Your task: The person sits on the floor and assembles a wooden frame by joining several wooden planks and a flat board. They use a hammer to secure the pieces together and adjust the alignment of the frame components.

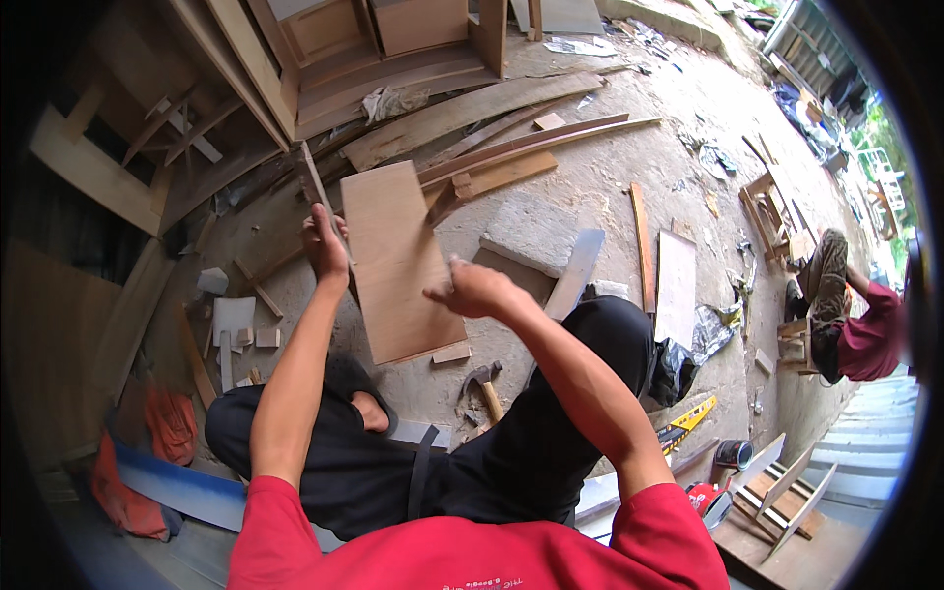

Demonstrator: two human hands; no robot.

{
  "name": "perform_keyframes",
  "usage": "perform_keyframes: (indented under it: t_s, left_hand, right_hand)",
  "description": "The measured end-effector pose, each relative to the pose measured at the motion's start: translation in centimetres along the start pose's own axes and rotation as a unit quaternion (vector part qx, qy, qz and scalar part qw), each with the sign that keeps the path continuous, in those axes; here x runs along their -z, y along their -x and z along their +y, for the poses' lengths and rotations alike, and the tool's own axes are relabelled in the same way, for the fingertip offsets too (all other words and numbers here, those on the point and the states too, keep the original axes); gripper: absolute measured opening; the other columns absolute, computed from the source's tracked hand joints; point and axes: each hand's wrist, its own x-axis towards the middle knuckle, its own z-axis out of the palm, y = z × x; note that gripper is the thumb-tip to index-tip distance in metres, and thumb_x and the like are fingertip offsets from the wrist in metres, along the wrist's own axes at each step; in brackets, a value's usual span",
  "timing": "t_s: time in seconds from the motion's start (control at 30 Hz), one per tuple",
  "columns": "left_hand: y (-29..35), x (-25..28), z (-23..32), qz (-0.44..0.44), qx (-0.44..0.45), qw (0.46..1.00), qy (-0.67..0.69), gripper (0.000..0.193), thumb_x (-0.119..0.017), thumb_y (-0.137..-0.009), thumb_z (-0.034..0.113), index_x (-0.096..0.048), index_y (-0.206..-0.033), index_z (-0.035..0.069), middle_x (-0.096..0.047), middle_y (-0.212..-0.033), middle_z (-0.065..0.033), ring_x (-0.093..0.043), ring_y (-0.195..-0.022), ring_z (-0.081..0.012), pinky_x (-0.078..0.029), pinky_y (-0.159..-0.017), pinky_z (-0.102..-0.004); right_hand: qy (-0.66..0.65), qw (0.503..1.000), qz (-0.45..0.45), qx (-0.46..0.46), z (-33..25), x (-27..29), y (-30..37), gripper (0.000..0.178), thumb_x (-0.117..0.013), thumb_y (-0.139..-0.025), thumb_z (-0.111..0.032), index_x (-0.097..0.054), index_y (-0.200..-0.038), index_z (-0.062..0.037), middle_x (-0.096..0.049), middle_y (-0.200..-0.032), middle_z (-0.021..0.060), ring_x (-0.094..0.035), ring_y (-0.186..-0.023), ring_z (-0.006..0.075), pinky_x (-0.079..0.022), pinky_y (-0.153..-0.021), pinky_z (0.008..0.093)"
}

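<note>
A light-brown rectangular plywood panel point(393, 261) stands tilted before me, between my two hands. My left hand point(326, 244) is closed around a thin, narrow board point(315, 182) standing on edge at the panel's left side. At the panel's right edge is my right hand point(472, 288), its fingers curled and slightly blurred; what they hold, if anything, cannot be made out. A short wooden piece point(449, 200) juts out at the panel's upper right. On the ground below the panel lies a hammer point(484, 391) with a wooden handle, close to my right leg.
Long planks point(472, 113) lie beyond the panel, near a wooden cabinet point(413, 49). A concrete slab point(531, 231) sits to the right. A yellow-and-black tool point(686, 425) and an open can point(733, 454) are at lower right. Another person point(870, 329) sits at far right.
</note>
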Motion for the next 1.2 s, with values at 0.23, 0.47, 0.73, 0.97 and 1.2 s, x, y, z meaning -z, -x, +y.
perform_keyframes:
  t_s: [0.23, 0.47, 0.73, 0.97, 1.2]
  left_hand:
    - [-0.4, 0.3, 4.8, 0.058, 0.018, 0.998, -0.019, 0.059, -0.051, -0.092, 0.057, -0.042, -0.054, 0.012, -0.043, -0.050, 0.0045, -0.038, -0.047, -0.0054, -0.030, -0.048, -0.0229]
    - [0.4, -1.1, 7.4, 0.082, 0.028, 0.996, -0.030, 0.052, -0.076, -0.077, 0.050, -0.052, -0.087, 0.005, -0.050, -0.080, 0.0002, -0.046, -0.072, -0.0090, -0.041, -0.069, -0.0249]
    - [1.4, -0.9, 6.3, 0.038, -0.020, 0.992, -0.115, 0.050, -0.071, -0.082, 0.051, -0.058, -0.073, 0.003, -0.053, -0.071, 0.0026, -0.046, -0.072, -0.0082, -0.041, -0.069, -0.0238]
    - [2.4, -1.7, 6.9, 0.085, 0.037, 0.991, -0.092, 0.056, -0.065, -0.085, 0.054, -0.057, -0.070, 0.001, -0.050, -0.069, 0.0019, -0.042, -0.071, -0.0089, -0.040, -0.068, -0.0255]
    - [2.0, -0.7, 7.7, 0.140, 0.052, 0.988, -0.045, 0.058, -0.066, -0.084, 0.055, -0.057, -0.071, 0.000, -0.052, -0.072, 0.0004, -0.045, -0.073, -0.0096, -0.042, -0.069, -0.0266]
  right_hand:
    - [0.005, 0.980, 0.120, 0.162, -2.1, -2.5, 2.2, 0.070, -0.050, -0.088, -0.061, -0.055, -0.117, 0.0019, -0.056, -0.120, 0.0204, -0.054, -0.114, 0.0359, -0.046, -0.094, 0.0450]
    - [0.103, 0.977, 0.078, 0.172, -1.2, -2.4, 2.3, 0.067, -0.065, -0.080, -0.053, -0.053, -0.118, 0.0018, -0.056, -0.118, 0.0185, -0.055, -0.112, 0.0342, -0.046, -0.092, 0.0431]
    - [0.146, 0.948, 0.199, 0.201, -2.9, -1.4, 3.8, 0.050, -0.064, -0.083, -0.045, -0.062, -0.103, 0.0002, -0.062, -0.106, 0.0142, -0.059, -0.105, 0.0293, -0.050, -0.081, 0.0401]
    - [0.198, 0.975, 0.099, 0.035, 0.5, -4.4, 1.7, 0.056, -0.068, -0.081, -0.047, -0.058, -0.105, 0.0024, -0.066, -0.097, 0.0145, -0.065, -0.092, 0.0300, -0.054, -0.071, 0.0399]
    - [0.059, 0.976, 0.189, 0.091, 3.1, -6.7, -2.3, 0.043, -0.072, -0.078, -0.033, -0.050, -0.098, -0.0020, -0.062, -0.093, 0.0166, -0.062, -0.092, 0.0356, -0.052, -0.074, 0.0436]
